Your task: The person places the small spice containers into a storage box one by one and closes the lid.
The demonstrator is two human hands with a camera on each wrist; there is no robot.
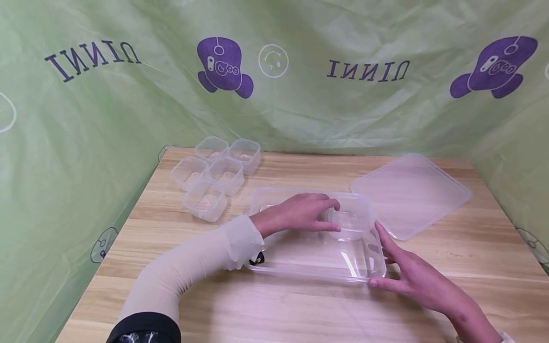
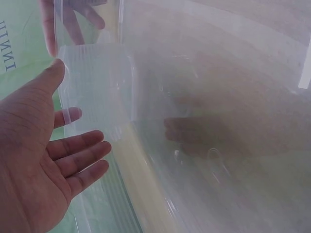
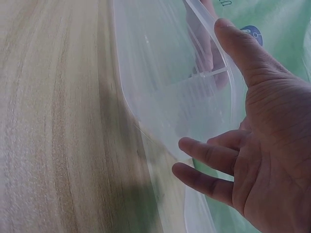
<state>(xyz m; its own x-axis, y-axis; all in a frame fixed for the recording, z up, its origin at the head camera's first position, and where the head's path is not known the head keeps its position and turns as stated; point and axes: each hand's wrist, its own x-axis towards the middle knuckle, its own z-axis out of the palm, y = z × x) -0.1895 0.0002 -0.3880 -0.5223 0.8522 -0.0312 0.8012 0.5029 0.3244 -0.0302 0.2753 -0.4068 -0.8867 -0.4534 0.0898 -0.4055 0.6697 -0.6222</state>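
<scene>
A small clear square container (image 1: 349, 224) sits in the far right corner of a large clear rectangular box (image 1: 309, 275). The left hand (image 1: 300, 212) reaches over the box and holds the small container by its left side. In the left wrist view, the thumb is at its rim, the index finger shows through the plastic, and the other fingers extend loosely. At the box's right end, the right hand (image 1: 411, 271) rests with fingers spread, its thumb by the near corner and its fingers along the end wall.
Several small clear containers (image 1: 206, 202) stand grouped at the back left of the wooden table (image 1: 450, 257). A translucent flat lid (image 1: 413, 195) lies at the back right, beside the large box. Green printed fabric (image 1: 300, 114) hangs behind the table and along both sides.
</scene>
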